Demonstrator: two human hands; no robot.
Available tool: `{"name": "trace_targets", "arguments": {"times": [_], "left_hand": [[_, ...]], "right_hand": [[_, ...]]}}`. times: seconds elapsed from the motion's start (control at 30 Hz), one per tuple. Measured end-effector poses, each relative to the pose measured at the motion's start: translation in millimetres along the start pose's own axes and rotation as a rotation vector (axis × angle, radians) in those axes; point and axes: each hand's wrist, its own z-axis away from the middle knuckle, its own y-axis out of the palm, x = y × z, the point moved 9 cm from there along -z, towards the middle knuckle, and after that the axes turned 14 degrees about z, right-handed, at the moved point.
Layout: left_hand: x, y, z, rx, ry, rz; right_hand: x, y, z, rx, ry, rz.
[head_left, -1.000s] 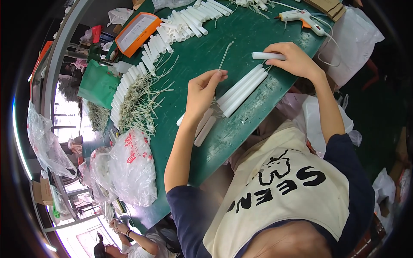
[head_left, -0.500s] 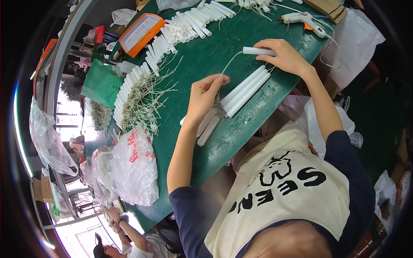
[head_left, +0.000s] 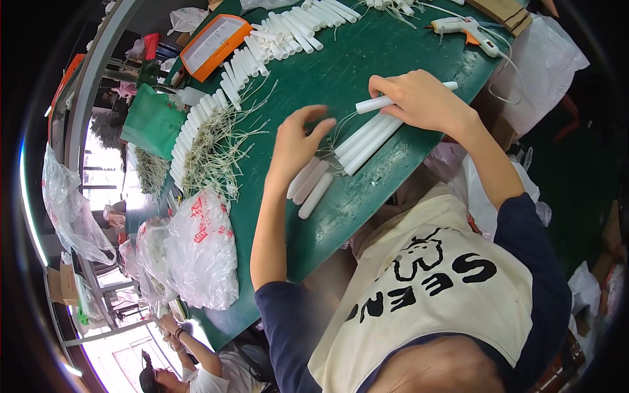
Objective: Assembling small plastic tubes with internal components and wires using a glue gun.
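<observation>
Clearly the white tube (head_left: 377, 103) in the right hand (head_left: 422, 101) is light, stiff and smooth, so it may roll; a pinch near one end suits it, as now, fingers closed around it above the green bench (head_left: 393, 39). Left hand (head_left: 295, 147) lies spread, fingertips on three short tubes (head_left: 311, 185) beside longer ones (head_left: 367, 137).
</observation>
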Motion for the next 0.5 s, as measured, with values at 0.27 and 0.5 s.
{"name": "trace_targets", "arguments": {"times": [0.27, 0.5], "left_hand": [[22, 2, 22, 0.093, -0.381, -0.177], [25, 6, 21, 0.139, -0.34, -0.345]], "right_hand": [[18, 7, -7, -0.079, -0.096, -0.032], [34, 5, -11, -0.142, -0.153, -0.017]]}}
